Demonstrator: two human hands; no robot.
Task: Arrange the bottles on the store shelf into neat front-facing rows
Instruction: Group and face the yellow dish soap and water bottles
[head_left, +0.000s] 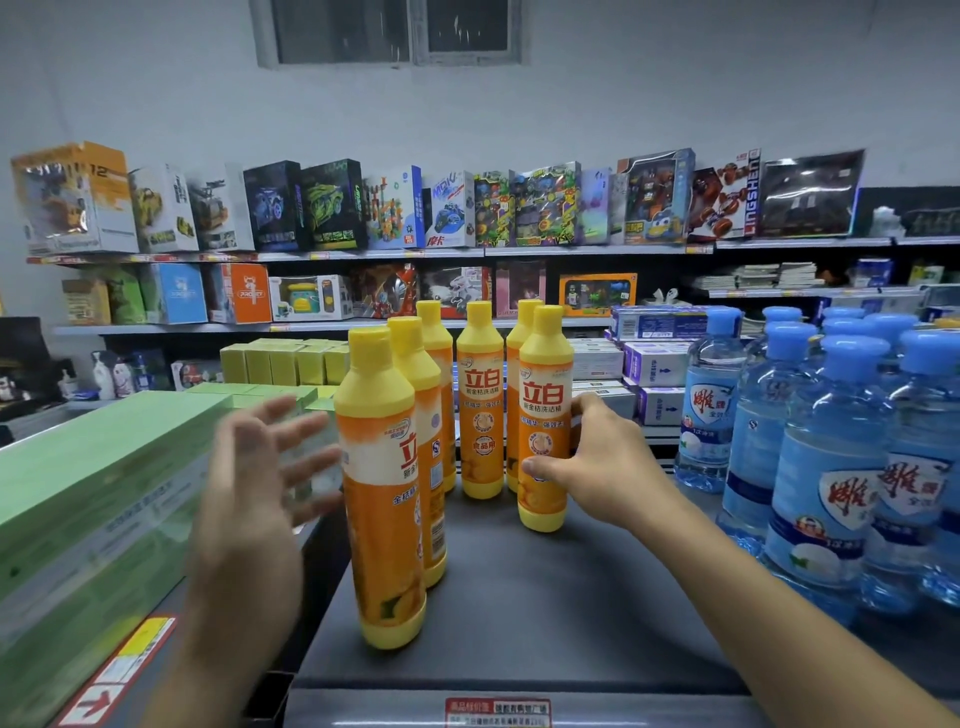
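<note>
Right hand (605, 460): wrapped round the front-right bottle (545, 384), with the thumb across the lower label and the fingers curled behind its right side. The bottle stands upright on the dark shelf deck (545, 597), label facing forward.

Left hand (254, 467): open, fingers straight and spread, holding nothing (the hand is blurred). Its fingertips lie just beside the nearest bottle (384, 493); whether they touch cannot be told.

Nearest bottle: upright at the front left of the group, label turned partly to the right. Close behind it is the second bottle (428, 441), showing a barcode panel rather than its front. Behind that is the third bottle (435, 353), largely hidden. These three form a column running back from the shelf edge.

Middle bottle (480, 405): upright, label forward, set back between the left column and the held bottle.

Rear-right bottle (519, 353): just behind the held one and partly covered by it.

All six are orange and yellow with yellow caps.

Surroundings: a stack of green boxes (78, 493) to the left of the deck. Clear blue-capped bottles (826, 493) stand in rows to the right. A price label (498, 713) sits on the front edge. Toy boxes (467, 208) line the far wall shelves.
</note>
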